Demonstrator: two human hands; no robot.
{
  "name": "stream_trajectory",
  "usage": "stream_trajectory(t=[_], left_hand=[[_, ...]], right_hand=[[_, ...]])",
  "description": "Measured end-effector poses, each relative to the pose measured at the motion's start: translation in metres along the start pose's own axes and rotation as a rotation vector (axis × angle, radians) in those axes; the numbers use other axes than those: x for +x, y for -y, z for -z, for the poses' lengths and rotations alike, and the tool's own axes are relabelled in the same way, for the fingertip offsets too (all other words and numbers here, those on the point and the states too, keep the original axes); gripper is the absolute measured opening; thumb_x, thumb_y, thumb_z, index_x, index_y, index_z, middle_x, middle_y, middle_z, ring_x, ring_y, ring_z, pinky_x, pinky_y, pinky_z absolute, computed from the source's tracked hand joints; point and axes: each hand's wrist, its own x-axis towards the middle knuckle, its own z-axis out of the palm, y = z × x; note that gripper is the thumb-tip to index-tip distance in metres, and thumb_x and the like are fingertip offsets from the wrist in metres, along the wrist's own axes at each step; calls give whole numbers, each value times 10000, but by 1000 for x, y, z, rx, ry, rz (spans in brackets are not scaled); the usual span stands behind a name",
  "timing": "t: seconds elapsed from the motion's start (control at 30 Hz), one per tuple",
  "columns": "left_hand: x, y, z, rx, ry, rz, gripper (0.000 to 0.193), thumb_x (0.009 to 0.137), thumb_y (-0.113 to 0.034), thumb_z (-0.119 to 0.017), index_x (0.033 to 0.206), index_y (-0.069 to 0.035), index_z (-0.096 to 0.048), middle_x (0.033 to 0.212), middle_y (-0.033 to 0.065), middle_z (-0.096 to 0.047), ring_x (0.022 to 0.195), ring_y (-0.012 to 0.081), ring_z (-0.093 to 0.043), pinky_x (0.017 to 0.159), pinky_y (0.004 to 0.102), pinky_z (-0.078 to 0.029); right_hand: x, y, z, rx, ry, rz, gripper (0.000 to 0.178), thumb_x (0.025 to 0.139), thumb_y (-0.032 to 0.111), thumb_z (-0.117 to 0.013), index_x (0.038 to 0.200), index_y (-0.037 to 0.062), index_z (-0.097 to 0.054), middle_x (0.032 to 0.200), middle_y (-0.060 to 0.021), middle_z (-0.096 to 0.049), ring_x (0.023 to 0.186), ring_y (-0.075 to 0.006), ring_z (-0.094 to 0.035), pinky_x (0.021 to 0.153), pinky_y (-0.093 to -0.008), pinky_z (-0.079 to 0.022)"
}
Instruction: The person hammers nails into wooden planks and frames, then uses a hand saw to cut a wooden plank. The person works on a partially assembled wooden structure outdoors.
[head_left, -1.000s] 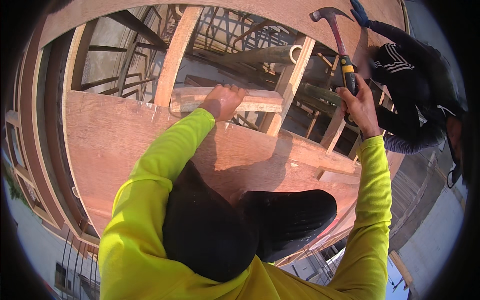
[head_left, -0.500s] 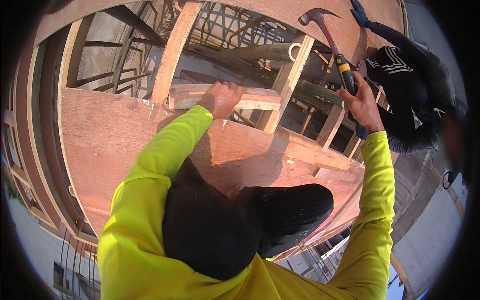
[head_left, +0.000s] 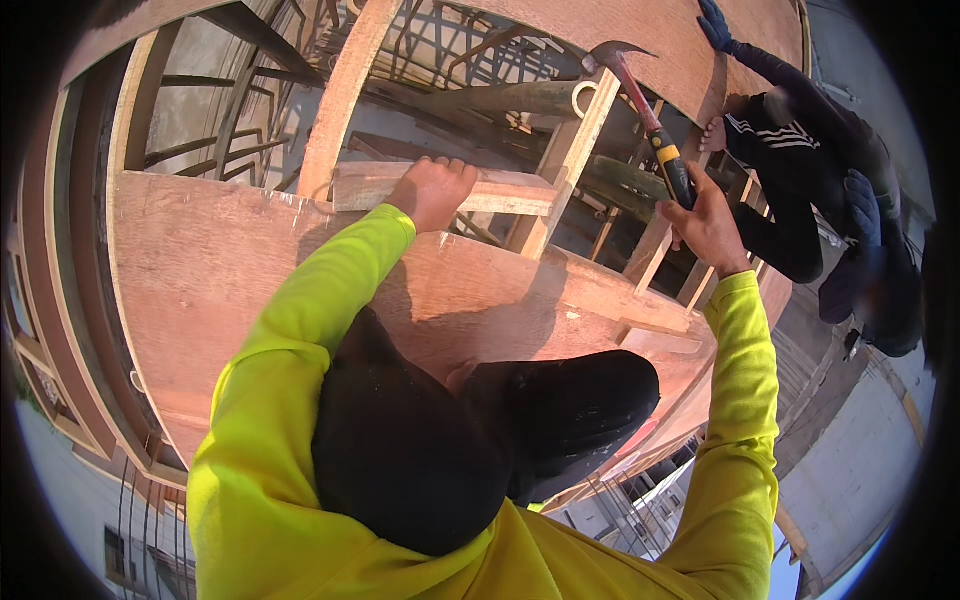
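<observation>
My left hand (head_left: 437,192) is closed over a short wooden block (head_left: 512,193), which lies between two timber joists at the edge of a plywood sheet (head_left: 220,240). In my right hand (head_left: 708,222) is a claw hammer (head_left: 640,98), gripped by its black and yellow handle, with the red neck and metal head pointing up and away. The hammer head appears in front of the top of the right joist (head_left: 570,160); whether it touches, I cannot tell. My bent knees in black rest over the plywood.
A co-worker (head_left: 800,170) in dark clothes and blue gloves crouches at the right, one glove on another plywood sheet (head_left: 640,45). Between the joists are openings with poles and bars (head_left: 500,98) below. A small wood offcut (head_left: 660,341) lies on the plywood at right.
My right hand and the hammer have shifted slightly left and down. The co-worker's other gloved hand has risen into view near the head, which has lowered. My left hand still holds the block.
</observation>
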Motion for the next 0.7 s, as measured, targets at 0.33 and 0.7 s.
stream_trajectory(t=[0.33,0.7], left_hand=[[2,3,-12,36,-144,-44,274,747,-99,-732,991,-57,-614,886,97,-676,878,259,-703,692,392,-546],[-5,7,-11,66,-27,8,368,717,-117,-759,1029,-54,-573,991,128,-636,983,284,-678,756,423,-555]], right_hand=[[19,-42,-91,281,-108,-105,258,926,8,-685,1151,33,-560,743,-50,-598,609,-154,-640,591,-270,-544],[1,54,70,650,-573,415,205,926,92,-746,1040,-14,-613,782,-40,-623,682,-152,-656,635,-263,-524]])
